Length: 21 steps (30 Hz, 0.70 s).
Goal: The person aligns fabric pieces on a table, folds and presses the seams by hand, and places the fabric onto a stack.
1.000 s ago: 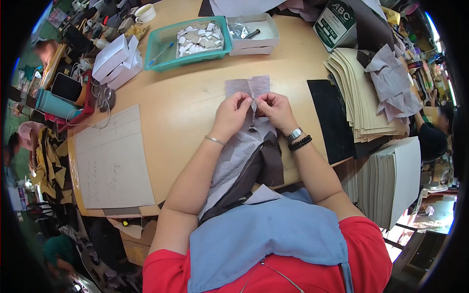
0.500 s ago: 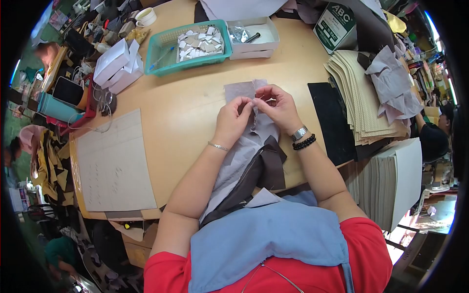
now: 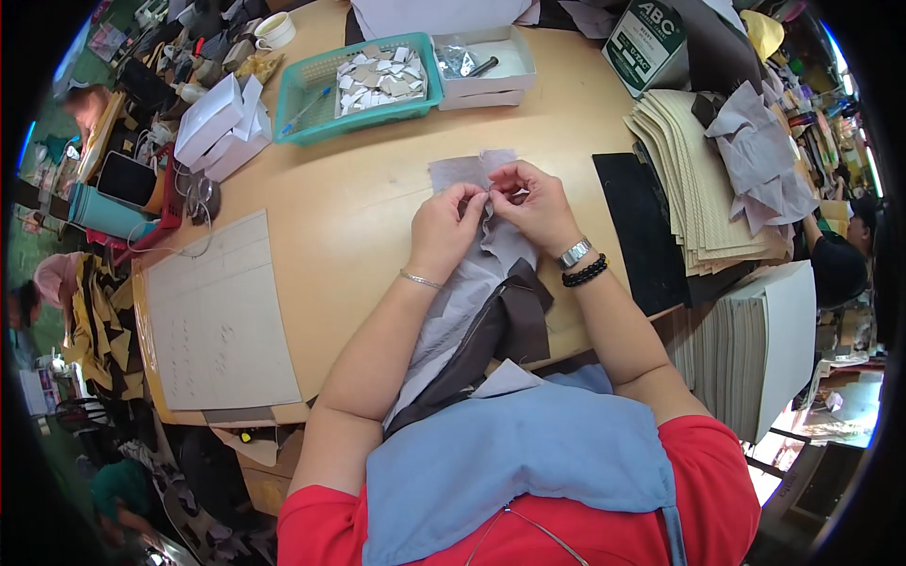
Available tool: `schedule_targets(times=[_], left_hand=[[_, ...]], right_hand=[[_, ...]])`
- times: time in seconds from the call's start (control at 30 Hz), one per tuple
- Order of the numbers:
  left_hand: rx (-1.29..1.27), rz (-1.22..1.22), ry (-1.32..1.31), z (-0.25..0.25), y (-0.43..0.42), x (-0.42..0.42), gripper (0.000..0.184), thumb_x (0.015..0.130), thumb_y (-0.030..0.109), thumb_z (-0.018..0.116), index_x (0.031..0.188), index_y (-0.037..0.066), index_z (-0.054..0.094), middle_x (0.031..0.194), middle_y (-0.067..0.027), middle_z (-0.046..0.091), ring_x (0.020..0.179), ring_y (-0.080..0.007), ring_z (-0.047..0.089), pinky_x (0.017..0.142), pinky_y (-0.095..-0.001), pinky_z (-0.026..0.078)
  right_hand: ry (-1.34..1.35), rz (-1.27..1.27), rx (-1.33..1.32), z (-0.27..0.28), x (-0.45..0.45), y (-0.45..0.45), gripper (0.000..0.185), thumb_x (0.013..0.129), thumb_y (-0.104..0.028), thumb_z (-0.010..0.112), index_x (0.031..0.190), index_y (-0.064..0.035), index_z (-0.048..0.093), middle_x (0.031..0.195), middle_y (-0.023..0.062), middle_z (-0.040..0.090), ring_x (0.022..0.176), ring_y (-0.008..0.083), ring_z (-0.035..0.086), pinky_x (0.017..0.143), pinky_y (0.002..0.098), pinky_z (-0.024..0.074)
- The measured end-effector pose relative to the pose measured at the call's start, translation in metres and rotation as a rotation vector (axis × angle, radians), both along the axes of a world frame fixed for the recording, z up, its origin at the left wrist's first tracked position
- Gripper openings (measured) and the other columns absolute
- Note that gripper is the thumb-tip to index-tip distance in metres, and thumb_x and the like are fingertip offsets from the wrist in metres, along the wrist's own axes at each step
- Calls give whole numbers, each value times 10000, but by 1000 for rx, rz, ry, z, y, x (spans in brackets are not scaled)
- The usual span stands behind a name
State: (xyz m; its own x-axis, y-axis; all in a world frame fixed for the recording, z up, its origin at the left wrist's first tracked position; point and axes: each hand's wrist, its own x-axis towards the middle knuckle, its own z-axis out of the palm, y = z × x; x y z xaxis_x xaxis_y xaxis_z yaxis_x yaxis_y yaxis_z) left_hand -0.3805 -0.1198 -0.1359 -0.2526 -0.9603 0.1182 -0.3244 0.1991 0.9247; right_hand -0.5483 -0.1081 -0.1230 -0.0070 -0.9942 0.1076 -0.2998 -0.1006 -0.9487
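Hands [image 3: 445, 226] in close pinch on grey material [image 3: 464, 288]

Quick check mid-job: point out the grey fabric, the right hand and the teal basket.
Grey fabric [image 3: 461, 300]: head view, on its light lower stretch.
Right hand [image 3: 540, 209]: head view, back of the hand.
Teal basket [image 3: 368, 125]: head view, its near wall.

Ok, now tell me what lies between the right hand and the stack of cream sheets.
In the head view, bare tabletop lies beside the right hand, then a flat black sheet, nearer the stack of cream sheets.
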Motion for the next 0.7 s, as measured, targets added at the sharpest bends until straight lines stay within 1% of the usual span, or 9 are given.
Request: schedule_targets(times=[0.1, 0.2, 0.23, 0.3, 0.4, 0.5, 0.6, 0.67, 0.7], left_hand=[[-161, 55, -90, -6, -1, -2, 172, 927, 198, 624, 961, 31, 651, 740, -62, 654, 638, -118, 587, 614, -273, 472], [-34, 68, -59, -1, -2, 0, 167, 927, 198, 609, 957, 36, 634, 727, -77, 640, 615, -151, 569, 598, -296, 461], [-58, 49, -55, -1, -2, 0, 163, 924, 193, 610, 955, 35, 633, 736, -79, 638, 621, -158, 570, 602, -300, 461], [-104, 9, -49, -2, 0, -1, 155, 919, 184, 611, 950, 33, 630, 752, -83, 636, 633, -172, 570, 610, -306, 462], [-234, -87, -52, 1, 0, -1, 139, 910, 167, 610, 930, 30, 622, 766, -87, 626, 664, -182, 579, 635, -297, 467], [-228, -145, -69, 6, 1, 1, 144, 869, 165, 630, 911, 29, 612, 907, -157, 647, 815, -335, 632, 720, -399, 497], [-292, -92, 34, 10, -1, 4, 176, 887, 157, 630, 1008, 30, 612, 1048, -115, 617, 904, -215, 594, 819, -318, 483], [-424, 93, 126, 27, -7, -2, 223, 874, 140, 645, 1062, 24, 611, 1099, -92, 587, 955, -198, 579, 886, -318, 461], [-395, 96, 202, 30, -11, -2, 248, 868, 135, 654, 1084, 22, 609, 1103, -77, 580, 966, -184, 571, 909, -314, 451]], right_hand=[[-143, -45, -15, -16, 1, -2, 212, 844, -29, 662, 1053, -10, 632, 883, 20, 663, 802, 77, 633, 715, 208, 523], [-265, -82, 39, -28, -6, -5, 217, 853, -12, 643, 1068, 3, 620, 928, 19, 634, 863, 75, 615, 761, 206, 514], [-231, -90, 3, -29, -8, -6, 227, 854, -23, 641, 1079, -4, 620, 947, 33, 637, 882, 96, 618, 778, 224, 515], [-162, -107, -68, -14, -8, -6, 247, 856, -46, 637, 1101, -20, 620, 987, 59, 644, 920, 136, 625, 812, 260, 516], [422, -75, -541, 5, -15, -20, 237, 851, -99, 639, 1083, -53, 647, 1087, 105, 649, 988, 229, 625, 917, 332, 485], [485, 102, -542, 5, -27, -36, 181, 861, -116, 646, 1028, -53, 671, 1058, 67, 667, 942, 207, 635, 915, 335, 479], [339, 155, -164, 25, -27, -31, 110, 861, -93, 638, 942, -37, 684, 953, 59, 682, 904, 166, 621, 849, 304, 482], [259, 201, -212, 34, -26, -28, 108, 860, -87, 639, 946, -33, 676, 895, 47, 679, 876, 141, 612, 813, 284, 476], [219, 226, -234, 36, -25, -28, 108, 859, -83, 639, 948, -31, 673, 866, 40, 677, 861, 128, 608, 795, 273, 473]])
